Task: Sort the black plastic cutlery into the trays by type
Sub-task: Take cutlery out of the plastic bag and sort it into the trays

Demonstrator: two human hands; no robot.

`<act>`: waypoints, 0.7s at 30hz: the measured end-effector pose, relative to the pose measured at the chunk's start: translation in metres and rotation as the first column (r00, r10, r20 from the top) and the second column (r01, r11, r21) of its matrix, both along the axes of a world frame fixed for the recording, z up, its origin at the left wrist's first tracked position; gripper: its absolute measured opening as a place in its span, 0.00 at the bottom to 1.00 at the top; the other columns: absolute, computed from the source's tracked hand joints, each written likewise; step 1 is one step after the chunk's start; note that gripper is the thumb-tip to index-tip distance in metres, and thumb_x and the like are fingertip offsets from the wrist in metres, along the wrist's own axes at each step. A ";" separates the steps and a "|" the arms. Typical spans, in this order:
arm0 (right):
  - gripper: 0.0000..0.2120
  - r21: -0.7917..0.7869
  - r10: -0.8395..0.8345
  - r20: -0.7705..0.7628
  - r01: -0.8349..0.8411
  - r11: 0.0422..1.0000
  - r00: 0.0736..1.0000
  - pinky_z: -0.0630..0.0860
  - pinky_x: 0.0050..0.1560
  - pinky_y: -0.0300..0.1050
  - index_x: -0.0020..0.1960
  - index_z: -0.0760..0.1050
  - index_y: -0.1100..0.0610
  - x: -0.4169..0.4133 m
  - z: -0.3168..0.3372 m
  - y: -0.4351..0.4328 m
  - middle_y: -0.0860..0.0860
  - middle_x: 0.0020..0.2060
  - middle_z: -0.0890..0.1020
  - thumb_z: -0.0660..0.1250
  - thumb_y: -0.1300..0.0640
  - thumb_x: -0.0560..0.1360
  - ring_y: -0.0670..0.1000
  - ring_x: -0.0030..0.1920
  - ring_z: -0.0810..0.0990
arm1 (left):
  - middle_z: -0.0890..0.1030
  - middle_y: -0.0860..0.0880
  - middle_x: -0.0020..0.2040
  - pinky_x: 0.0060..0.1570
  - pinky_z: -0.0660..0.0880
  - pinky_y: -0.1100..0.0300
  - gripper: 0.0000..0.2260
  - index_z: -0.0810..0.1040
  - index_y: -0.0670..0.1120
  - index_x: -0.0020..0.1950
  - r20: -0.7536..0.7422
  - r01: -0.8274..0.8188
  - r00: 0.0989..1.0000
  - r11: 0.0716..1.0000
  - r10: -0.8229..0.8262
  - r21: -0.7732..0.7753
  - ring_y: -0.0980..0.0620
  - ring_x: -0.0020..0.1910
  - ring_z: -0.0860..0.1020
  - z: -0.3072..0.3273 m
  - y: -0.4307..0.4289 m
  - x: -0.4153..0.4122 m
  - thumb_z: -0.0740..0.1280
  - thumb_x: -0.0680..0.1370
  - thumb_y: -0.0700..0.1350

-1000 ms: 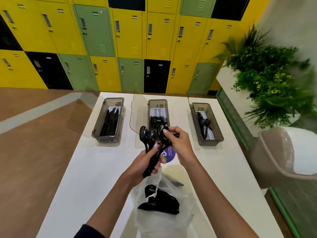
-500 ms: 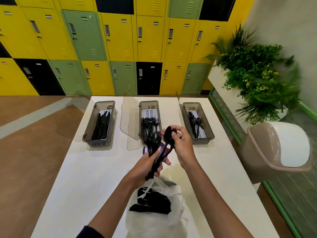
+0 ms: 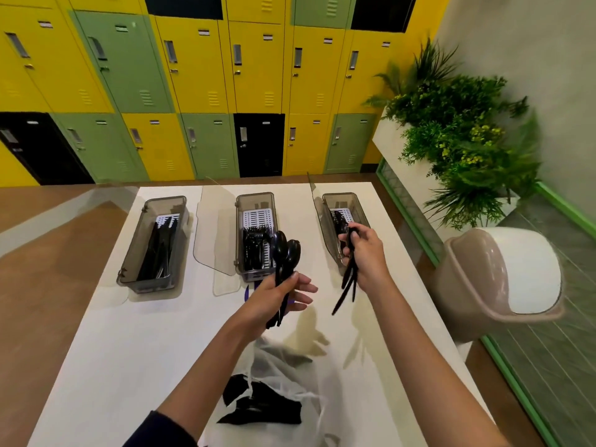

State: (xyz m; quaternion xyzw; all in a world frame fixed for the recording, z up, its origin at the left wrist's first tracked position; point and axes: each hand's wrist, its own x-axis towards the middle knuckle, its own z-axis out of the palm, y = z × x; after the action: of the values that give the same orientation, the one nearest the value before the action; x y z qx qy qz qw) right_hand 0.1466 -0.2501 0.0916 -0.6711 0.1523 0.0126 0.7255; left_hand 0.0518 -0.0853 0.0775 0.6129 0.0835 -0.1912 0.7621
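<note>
Two spoons (image 3: 285, 253) stay gripped in our left hand (image 3: 277, 293) while our right hand (image 3: 366, 256), having pulled away its own few pieces (image 3: 350, 275), now carries them to the right tray (image 3: 329, 233).

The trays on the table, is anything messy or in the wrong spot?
Nothing stands out. The three trays sit in a tidy row with cutlery inside. The left hand holds spoons, the right hand holds more cutlery by the right tray, and the bag lies near.

The plastic bag (image 3: 283, 382) runs off the bottom edge; its dark contents (image 3: 258, 408) are too blurred to identify.
</note>
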 end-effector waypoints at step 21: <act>0.19 -0.466 0.055 -0.194 -0.141 0.873 0.979 0.70 0.41 0.39 0.63 0.71 0.63 0.173 -0.073 -0.043 0.55 0.51 0.77 0.57 0.49 0.81 0.50 0.43 0.77 | 0.67 0.54 0.33 0.31 0.63 0.64 0.10 0.71 0.49 0.59 0.037 -0.023 0.999 0.976 0.015 0.215 0.57 0.31 0.64 -0.041 -0.062 0.075 0.63 0.79 0.50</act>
State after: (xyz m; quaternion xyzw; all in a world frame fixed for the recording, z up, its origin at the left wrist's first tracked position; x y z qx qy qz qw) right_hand 0.3192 -0.2932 0.0189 -0.8323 0.1793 0.0704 0.5198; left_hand 0.1265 -0.1469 0.0368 0.6944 0.0963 -0.1630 0.6942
